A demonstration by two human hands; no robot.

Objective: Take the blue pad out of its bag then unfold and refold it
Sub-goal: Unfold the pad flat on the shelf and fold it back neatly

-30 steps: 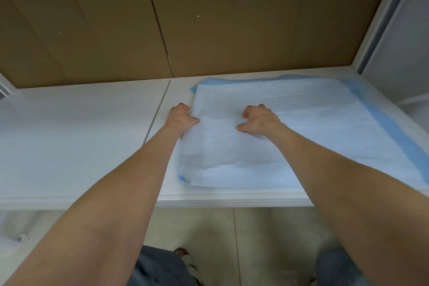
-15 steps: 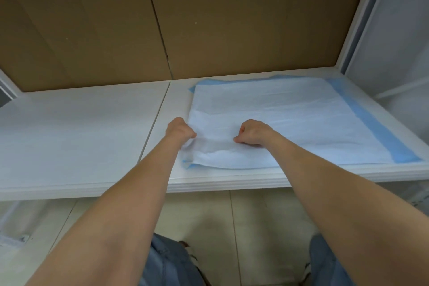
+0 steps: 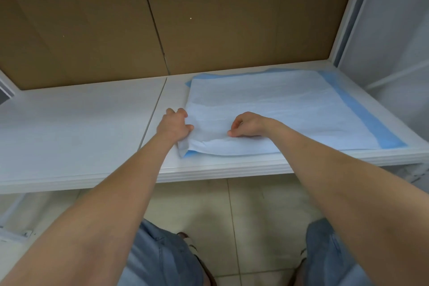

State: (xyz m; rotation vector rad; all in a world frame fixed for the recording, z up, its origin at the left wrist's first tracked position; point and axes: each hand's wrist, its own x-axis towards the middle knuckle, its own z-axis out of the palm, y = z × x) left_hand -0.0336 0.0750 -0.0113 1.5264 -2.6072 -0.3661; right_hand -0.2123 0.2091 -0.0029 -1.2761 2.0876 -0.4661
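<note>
Fingers (image 3: 188, 127) of the left hand (image 3: 175, 126) grip the left edge of the blue pad (image 3: 290, 111); the right hand (image 3: 249, 124) pinches its near fold.

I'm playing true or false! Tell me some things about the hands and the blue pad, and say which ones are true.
1. The left hand and the right hand both grip the pad. True.
2. The pad lies on a white table. True.
3. The pad is rolled into a ball. False: it lies mostly flat and spread out.
4. The wall behind the table is green. False: it is brown.
</note>
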